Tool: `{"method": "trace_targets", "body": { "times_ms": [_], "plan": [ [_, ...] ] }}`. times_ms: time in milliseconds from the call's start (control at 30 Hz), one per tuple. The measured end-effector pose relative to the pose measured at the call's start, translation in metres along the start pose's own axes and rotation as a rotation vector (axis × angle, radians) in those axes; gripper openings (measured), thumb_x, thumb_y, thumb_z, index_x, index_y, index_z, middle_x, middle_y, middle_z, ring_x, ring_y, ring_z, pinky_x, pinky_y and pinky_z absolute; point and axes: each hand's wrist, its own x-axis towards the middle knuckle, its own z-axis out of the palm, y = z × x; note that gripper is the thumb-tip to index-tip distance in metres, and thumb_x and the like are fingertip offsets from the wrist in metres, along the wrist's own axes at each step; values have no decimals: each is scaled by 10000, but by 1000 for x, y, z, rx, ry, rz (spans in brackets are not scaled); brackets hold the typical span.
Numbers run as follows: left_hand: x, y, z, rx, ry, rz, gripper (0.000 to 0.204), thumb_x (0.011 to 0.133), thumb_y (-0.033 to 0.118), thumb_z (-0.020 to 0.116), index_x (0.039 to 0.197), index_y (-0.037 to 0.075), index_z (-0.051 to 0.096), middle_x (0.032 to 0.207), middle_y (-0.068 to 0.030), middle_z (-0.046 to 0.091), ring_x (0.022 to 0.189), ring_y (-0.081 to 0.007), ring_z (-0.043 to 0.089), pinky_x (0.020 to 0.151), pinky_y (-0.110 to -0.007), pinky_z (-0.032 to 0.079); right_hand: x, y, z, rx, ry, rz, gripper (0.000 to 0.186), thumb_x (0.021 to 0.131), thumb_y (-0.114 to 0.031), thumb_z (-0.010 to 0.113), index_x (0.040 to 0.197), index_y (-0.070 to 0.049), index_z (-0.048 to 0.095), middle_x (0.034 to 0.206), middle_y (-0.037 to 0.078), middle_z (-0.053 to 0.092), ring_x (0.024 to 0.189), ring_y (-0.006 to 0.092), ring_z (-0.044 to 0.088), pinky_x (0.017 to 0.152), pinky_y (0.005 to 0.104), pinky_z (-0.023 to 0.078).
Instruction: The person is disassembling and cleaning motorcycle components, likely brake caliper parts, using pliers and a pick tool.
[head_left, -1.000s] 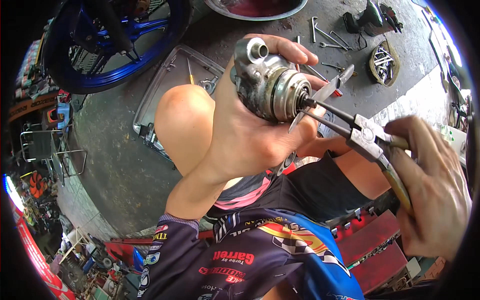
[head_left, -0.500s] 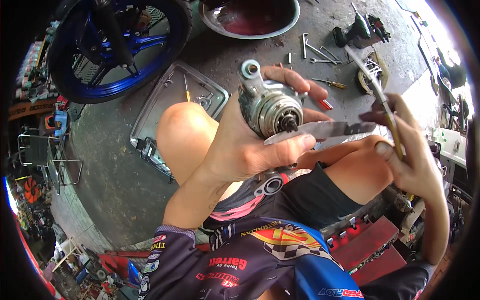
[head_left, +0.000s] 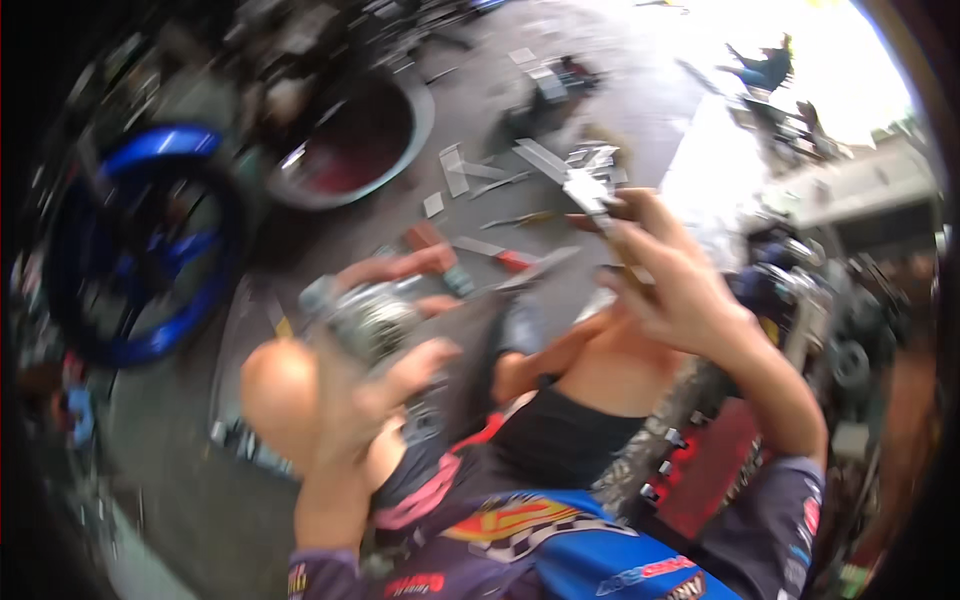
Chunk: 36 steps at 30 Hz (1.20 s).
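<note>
The picture is heavily blurred by motion. My left hand (head_left: 385, 350) grips a round grey metal motor part (head_left: 365, 315) above my bare knee (head_left: 280, 395). My right hand (head_left: 675, 280) is raised to the right of it and holds pliers (head_left: 595, 200), whose metal tips point up and away from the part. The pliers and the motor part are apart. My fingers cover much of both things.
A blue motorcycle wheel (head_left: 150, 250) stands at the left. A round metal basin with dark red liquid (head_left: 350, 135) sits on the concrete floor ahead. Loose tools and wrenches (head_left: 500, 175) lie beyond my hands. A red toolbox (head_left: 715, 470) sits at the lower right.
The view has swung and blurred. My right hand has lifted the pliers up and away from the motor part. My left hand with the part has dropped lower and to the left.
</note>
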Motion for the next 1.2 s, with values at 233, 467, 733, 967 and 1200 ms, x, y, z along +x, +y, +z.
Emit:
{"method": "trace_targets", "body": {
  "times_ms": [233, 467, 733, 967, 1200],
  "plan": [
    [27, -5, 14, 150, 140, 150, 571, 826, 18, 735, 1354, -1, 519, 1438, -236, 586, 935, -141, 704, 789, -263, 641, -48, 36, -33, 57, -55, 460, 429, 990, -224, 679, 1335, 16, 591, 1263, 217, 578, 1109, 421, 608, 970, 481, 499],
    [46, -22, 26, 130, 133, 210, 546, 824, -28, 725, 1327, -11, 513, 1421, -234, 602, 872, -182, 727, 790, -304, 631, -91, 22, -38, -141, -99, 152, 409, 981, -286, 673, 1286, -17, 631, 1132, 194, 619, 1109, 382, 629, 957, 480, 513],
    [41, -17, 36, 160, 87, 229, 536, 849, -32, 716, 1341, -3, 506, 1432, -236, 590, 944, -200, 728, 834, -321, 652, -77, 26, -28, 142, -103, 352, 429, 965, -329, 728, 1247, -8, 689, 1185, 208, 657, 1112, 406, 652, 952, 482, 527],
    [35, -5, 25, 233, 95, 323, 571, 844, 14, 741, 1362, -11, 501, 1451, -243, 576, 1065, -216, 706, 846, -334, 654, -37, 42, 13, 255, -229, 307, 413, 970, -355, 726, 1204, -14, 711, 1117, 194, 671, 1057, 385, 665, 910, 472, 530],
    [37, 6, 24, 176, 103, 260, 556, 867, 17, 721, 1381, 24, 507, 1477, -231, 555, 1118, -238, 703, 861, -367, 662, -35, 42, 14, 698, -45, 287, 336, 1012, -279, 701, 1213, -11, 677, 948, 72, 634, 831, 154, 574, 745, 335, 485]
  ]
}}
